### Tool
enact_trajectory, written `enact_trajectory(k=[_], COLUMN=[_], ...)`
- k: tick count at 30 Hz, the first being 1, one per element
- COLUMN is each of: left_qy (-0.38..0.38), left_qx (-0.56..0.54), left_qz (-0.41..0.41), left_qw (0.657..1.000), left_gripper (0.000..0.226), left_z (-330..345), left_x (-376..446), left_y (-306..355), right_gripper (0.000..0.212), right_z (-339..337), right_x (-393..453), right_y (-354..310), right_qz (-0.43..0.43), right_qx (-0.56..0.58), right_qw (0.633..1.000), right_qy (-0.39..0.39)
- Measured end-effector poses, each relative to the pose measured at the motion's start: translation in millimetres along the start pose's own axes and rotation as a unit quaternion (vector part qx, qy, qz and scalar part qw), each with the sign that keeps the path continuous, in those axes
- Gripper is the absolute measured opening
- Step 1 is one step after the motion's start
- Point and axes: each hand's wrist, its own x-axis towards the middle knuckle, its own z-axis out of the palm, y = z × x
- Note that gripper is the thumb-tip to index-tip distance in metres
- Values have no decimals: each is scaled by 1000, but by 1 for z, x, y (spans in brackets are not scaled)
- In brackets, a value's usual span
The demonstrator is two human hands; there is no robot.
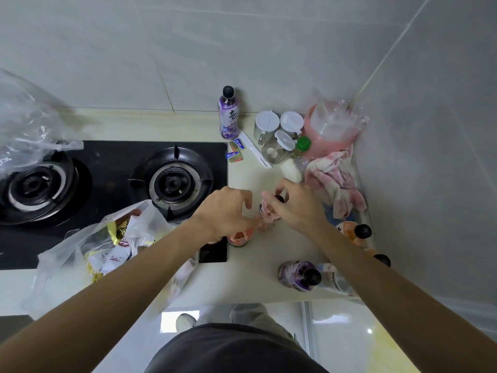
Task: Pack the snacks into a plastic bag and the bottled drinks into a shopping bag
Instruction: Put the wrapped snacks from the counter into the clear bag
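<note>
Hob: black glass, two ringed burners, set into pale counter; largest item on the worktop.
Plastic bag: clear, crumpled, mouth open, lying across front edge of hob and counter; holds snack packets in gold, red and white wrappers.
Second clear bag: bunched, at far left, above left burner.
Pink cloth: crumpled, pink and white, by right wall.
Pink container: in back corner, covered with clear plastic.
Purple bottle: upright at back wall, black cap, purple label with white characters.
Lidded jars: three, clear with white lids, beside the pink container; green-capped bottle just in front.
Near purple bottle: black cap, at front of counter, right of centre.
Orange bottle: black cap, by right wall, partly behind right forearm.
Pink bottle: slim, pink and white label, dark cap; on counter between both hands.
Orange-pink bottle: beneath left hand, mostly hidden.
Left hand: reached forward, back up, fingers curled downward over orange-pink bottle; whether gripping it cannot be told.
Right hand: reached forward, fingers and thumb curled around top of pink bottle, pinching near cap.
Small packets: blue and yellow, at hob's back right corner.
</note>
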Motion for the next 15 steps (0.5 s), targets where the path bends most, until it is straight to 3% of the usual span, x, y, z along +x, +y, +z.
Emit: enact_trajectory(k=[9,13,15], left_qy=[86,121,127], left_qx=[-116,-167,-172], left_qz=[-110,-169,-189], left_qw=[983,964,958], left_gripper=[15,10,14], left_z=[-13,-4,5], left_x=[69,109,126], left_y=[-28,-50,-62], right_gripper=[43,25,26], right_z=[4,29,43], right_x=[90,133,151], right_y=[-4,-6,-6], right_qz=[9,3,3], right_qx=[77,75,94], right_qw=[996,991,987], right_qy=[-50,-107,-131])
